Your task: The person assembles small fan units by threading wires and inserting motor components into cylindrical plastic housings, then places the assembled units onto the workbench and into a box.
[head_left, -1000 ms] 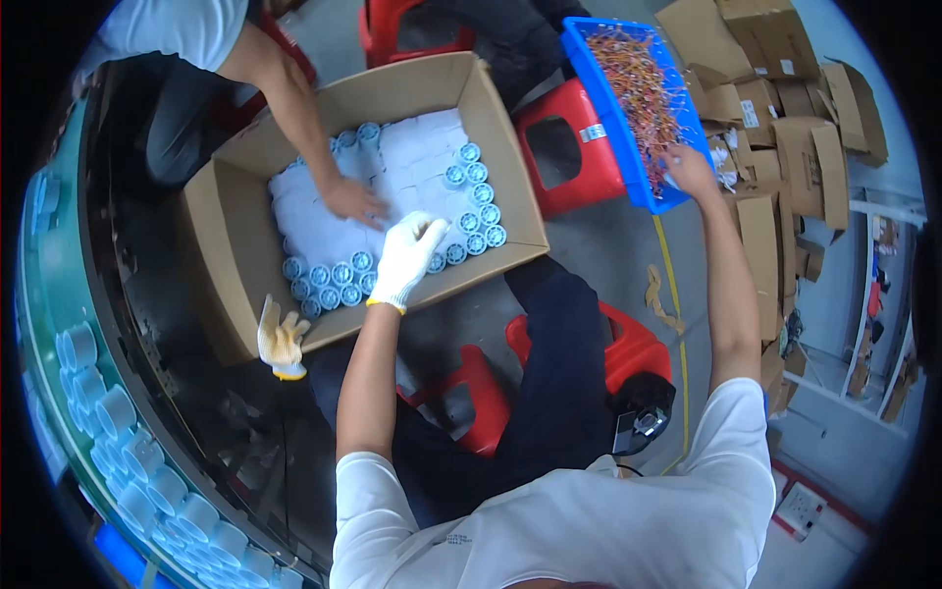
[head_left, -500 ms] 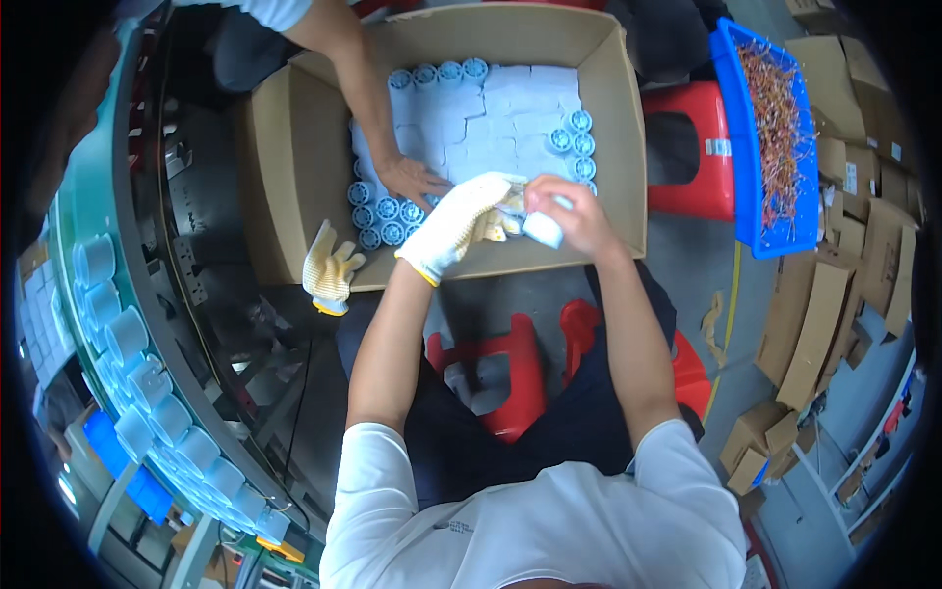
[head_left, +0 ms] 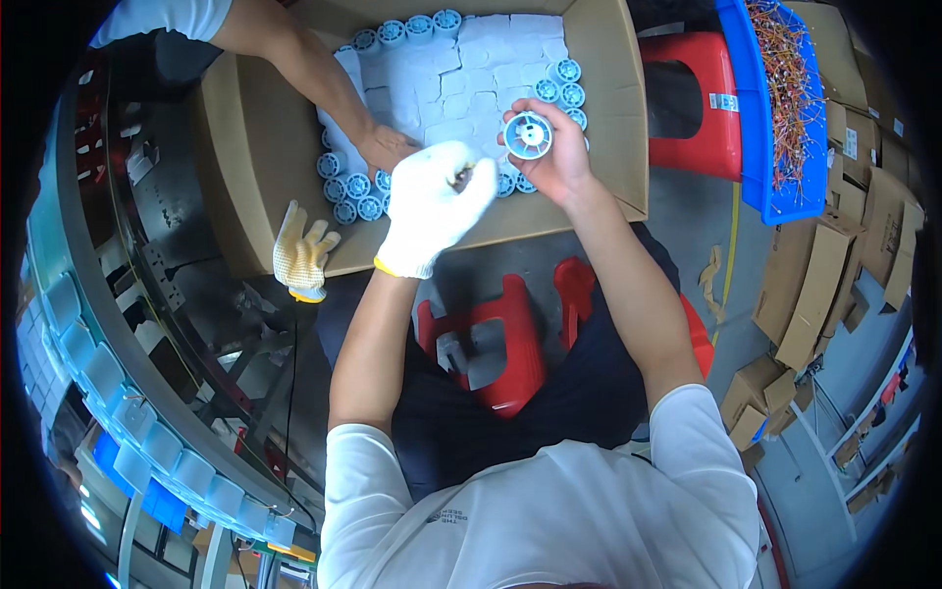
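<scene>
My right hand (head_left: 557, 152), bare, grips a short white cylindrical plastic housing (head_left: 528, 135). Its round spoked end with a dark centre faces up. My left hand (head_left: 432, 206) wears a white knitted glove with a yellow cuff. Its fingers are curled together just left of the housing, apart from it; a small dark bit shows between them, too small to name. Both hands are over the near side of a large cardboard box (head_left: 228, 167). Similar housings (head_left: 370, 207) stand along the box's sides, around a layer of white padded pieces (head_left: 461, 88).
A co-worker's hand (head_left: 388, 147) reaches into the box from the far left. A loose glove (head_left: 302, 250) hangs on the near left edge. Blue tray of wires (head_left: 785, 108) sits by a red stool (head_left: 702, 108) at right. At left, light-blue cups (head_left: 137, 417) line a bench.
My right hand has turned the housing so its spoked end shows, and moved it up, away from my left hand. My gloved hand has drawn left. The view has shifted.
</scene>
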`<state>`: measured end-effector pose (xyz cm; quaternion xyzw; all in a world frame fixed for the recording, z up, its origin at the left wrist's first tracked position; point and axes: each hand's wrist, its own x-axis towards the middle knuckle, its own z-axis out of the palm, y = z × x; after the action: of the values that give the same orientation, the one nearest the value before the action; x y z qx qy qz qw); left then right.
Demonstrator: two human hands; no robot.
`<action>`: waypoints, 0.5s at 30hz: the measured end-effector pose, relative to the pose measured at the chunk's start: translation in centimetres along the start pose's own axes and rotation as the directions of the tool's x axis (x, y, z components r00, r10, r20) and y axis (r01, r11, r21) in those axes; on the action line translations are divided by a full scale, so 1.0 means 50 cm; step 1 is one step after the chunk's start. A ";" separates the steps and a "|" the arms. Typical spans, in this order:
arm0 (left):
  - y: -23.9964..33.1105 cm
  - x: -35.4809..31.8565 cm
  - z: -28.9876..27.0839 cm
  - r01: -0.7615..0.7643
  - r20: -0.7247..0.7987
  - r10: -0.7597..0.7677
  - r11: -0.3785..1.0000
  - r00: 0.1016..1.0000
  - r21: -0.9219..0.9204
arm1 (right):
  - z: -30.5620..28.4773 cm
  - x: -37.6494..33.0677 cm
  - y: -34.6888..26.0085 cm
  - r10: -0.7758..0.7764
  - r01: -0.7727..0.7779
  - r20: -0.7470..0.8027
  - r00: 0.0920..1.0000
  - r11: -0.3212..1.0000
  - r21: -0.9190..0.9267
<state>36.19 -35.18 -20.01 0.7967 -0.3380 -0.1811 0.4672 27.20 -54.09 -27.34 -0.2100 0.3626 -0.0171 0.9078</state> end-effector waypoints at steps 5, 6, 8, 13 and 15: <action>-0.020 -0.003 0.007 0.006 0.064 -0.011 0.997 0.998 0.078 | 0.012 0.008 0.026 0.031 -0.032 -0.024 0.999 0.998 -0.052; -0.025 -0.003 0.005 0.013 0.068 -0.021 0.993 0.997 0.117 | 0.012 0.009 0.032 0.030 -0.031 -0.018 0.999 0.998 -0.054; -0.029 -0.003 0.004 0.021 0.069 -0.032 0.987 0.997 0.157 | 0.012 0.012 0.038 0.031 -0.032 -0.010 0.999 0.998 -0.057; -0.024 0.003 0.010 0.035 0.070 -0.039 0.998 0.997 0.056 | 0.019 0.010 0.043 0.023 -0.026 -0.027 0.999 0.995 -0.092; -0.028 0.002 0.012 0.065 0.076 -0.069 0.997 0.995 0.047 | 0.023 0.006 0.048 0.021 -0.023 -0.014 1.000 0.993 -0.117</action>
<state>36.38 -35.17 -21.52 0.8102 -0.3328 -0.2197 0.4295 27.90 -51.52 -27.73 -0.2587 0.3712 0.0128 0.8917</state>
